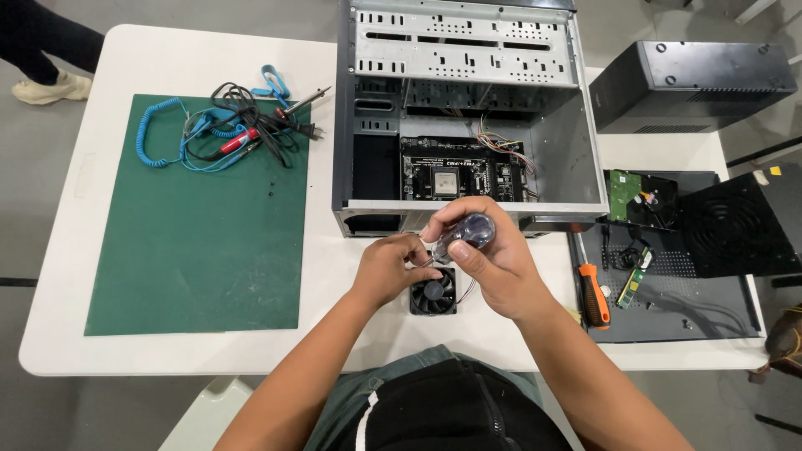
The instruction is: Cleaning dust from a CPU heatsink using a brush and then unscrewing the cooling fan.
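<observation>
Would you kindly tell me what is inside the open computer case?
Inside the computer case lie a motherboard with a bare square processor and loose coloured wires. Its front edge is hidden by the right hand.

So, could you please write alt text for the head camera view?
The right hand holds a screwdriver upright over a small black fan that the left hand steadies on a white table. Behind them lies an open computer case; a green mat lies to the left.

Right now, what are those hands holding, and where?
Right hand grips a screwdriver by its clear handle; left hand steadies the small black fan at its top edge.
</observation>
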